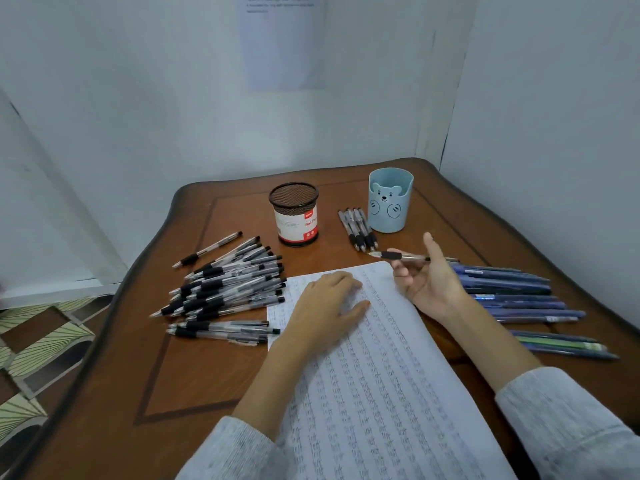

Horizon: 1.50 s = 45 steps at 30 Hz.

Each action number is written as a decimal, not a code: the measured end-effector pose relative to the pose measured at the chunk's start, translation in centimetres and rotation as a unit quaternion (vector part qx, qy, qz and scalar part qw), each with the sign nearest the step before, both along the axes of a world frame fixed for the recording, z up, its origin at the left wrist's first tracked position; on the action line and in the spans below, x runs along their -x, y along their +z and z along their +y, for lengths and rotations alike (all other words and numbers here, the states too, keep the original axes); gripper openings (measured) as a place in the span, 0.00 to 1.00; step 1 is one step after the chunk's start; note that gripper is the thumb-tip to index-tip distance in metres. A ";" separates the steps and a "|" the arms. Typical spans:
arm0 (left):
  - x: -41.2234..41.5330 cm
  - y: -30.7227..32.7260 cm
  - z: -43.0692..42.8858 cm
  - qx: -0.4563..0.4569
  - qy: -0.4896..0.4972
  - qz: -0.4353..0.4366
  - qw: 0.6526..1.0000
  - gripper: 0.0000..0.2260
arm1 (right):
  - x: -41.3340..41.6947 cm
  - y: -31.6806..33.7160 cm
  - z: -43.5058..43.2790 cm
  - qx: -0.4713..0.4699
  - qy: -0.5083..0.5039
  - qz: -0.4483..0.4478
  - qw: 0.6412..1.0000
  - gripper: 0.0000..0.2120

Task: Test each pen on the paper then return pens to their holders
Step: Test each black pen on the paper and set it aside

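A dark wooden table [194,375] fills the corner between pale walls. Across its near side lies a long lined paper [381,393], covered in rows of small scribbles. To the left of the sheet a heap of clear pens [225,289] with black grips lies criss-crossed. To the right a row of blue pens [519,299] lies side by side.

The left hand [329,306] rests flat on the paper's far end, fingers relaxed. The right hand [429,278] is raised just past the sheet's far corner, palm turned inward, and pinches a black-gripped pen [405,256] whose tip points left.

Further back stand a blue bear holder [389,206] and a black mesh holder [294,216], both upright. Four pens [358,228] lie just beside the bear holder, their tips near the held pen's.
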State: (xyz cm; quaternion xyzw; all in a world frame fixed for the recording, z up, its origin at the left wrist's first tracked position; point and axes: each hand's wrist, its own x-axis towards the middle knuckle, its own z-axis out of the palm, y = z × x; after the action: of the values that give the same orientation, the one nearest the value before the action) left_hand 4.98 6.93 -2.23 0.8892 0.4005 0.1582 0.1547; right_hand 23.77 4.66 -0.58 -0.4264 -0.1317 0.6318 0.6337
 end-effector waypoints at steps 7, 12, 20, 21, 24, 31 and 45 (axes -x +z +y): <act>-0.5 -0.8 1.1 -0.052 -0.004 0.011 0.999 0.16 | -0.1 0.0 2.4 -0.024 -0.055 -0.206 0.977 0.13; -0.5 -1.4 1.4 -0.074 -0.009 0.029 0.997 0.29 | -0.1 -0.3 3.6 -0.062 -0.072 -0.366 0.926 0.14; -0.7 -1.3 1.6 -0.069 -0.004 0.045 0.997 0.26 | 0.3 -1.7 4.4 -0.099 -0.097 -0.607 0.782 0.17; -0.7 -1.3 1.6 -0.068 -0.005 0.046 0.997 0.26 | 0.1 -1.8 4.5 -0.098 -0.095 -0.605 0.785 0.16; -0.7 -1.4 1.7 -0.073 -0.006 0.051 0.996 0.28 | 0.1 -2.0 4.6 -0.106 -0.089 -0.598 0.789 0.15; -0.8 -1.4 1.6 -0.080 -0.005 0.051 0.995 0.30 | 0.1 -1.9 4.4 -0.120 -0.068 -0.581 0.802 0.16; -0.7 -0.8 1.3 -0.058 -0.002 0.058 0.997 0.20 | 0.1 -1.8 4.4 -0.117 -0.064 -0.576 0.807 0.18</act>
State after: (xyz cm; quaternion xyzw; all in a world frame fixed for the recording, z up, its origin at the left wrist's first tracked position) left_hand 5.71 8.18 -3.06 0.9052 0.3968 0.1291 0.0801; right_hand 23.62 9.05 -2.42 -0.6419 -0.5178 0.2084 0.5258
